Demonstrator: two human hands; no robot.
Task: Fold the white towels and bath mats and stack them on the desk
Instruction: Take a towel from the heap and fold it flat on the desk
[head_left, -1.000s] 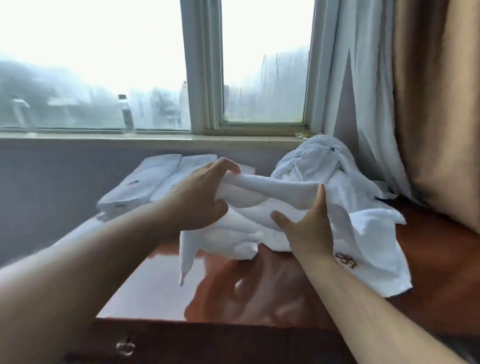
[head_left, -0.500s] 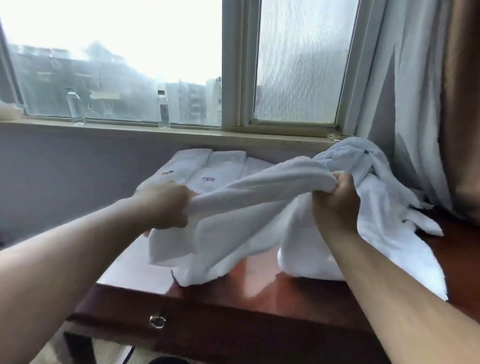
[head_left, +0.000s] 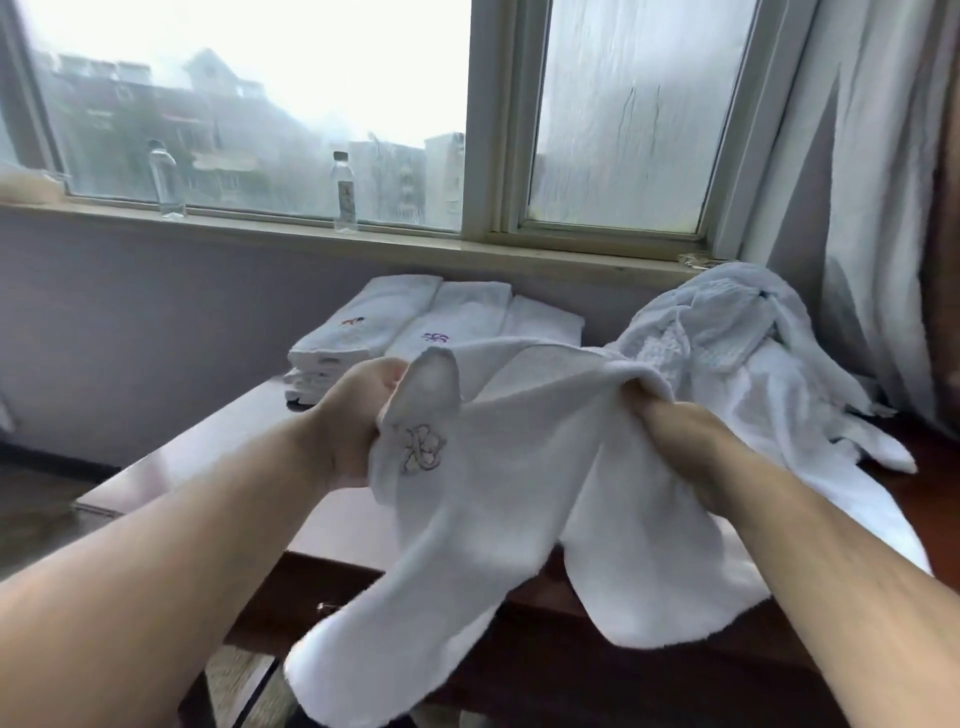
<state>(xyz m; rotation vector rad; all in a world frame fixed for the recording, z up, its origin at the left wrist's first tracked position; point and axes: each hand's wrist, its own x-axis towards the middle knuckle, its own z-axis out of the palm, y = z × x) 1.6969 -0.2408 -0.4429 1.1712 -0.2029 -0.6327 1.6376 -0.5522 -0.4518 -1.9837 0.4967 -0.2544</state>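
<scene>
I hold a white towel (head_left: 498, 499) with a stitched flower emblem up in front of me, over the near edge of the dark wooden desk (head_left: 171, 467). My left hand (head_left: 358, 415) grips its left corner beside the emblem. My right hand (head_left: 670, 431) grips the upper edge on the right, fingers wrapped in cloth. The towel hangs in loose folds below the desk edge. Folded white towels (head_left: 415, 327) lie in stacks at the back left of the desk. A heap of unfolded white towels and mats (head_left: 727, 343) sits at the back right.
Two clear plastic bottles (head_left: 344, 192) stand on the windowsill (head_left: 249, 223) behind the desk. Pale and brown curtains (head_left: 883, 182) hang at the right, close to the heap. A drawer pull (head_left: 324, 607) shows on the desk front.
The towel has come off the heap and toward me, and now hangs lower over the desk's front edge. The emblem corner now shows at my left hand. My view has tilted up.
</scene>
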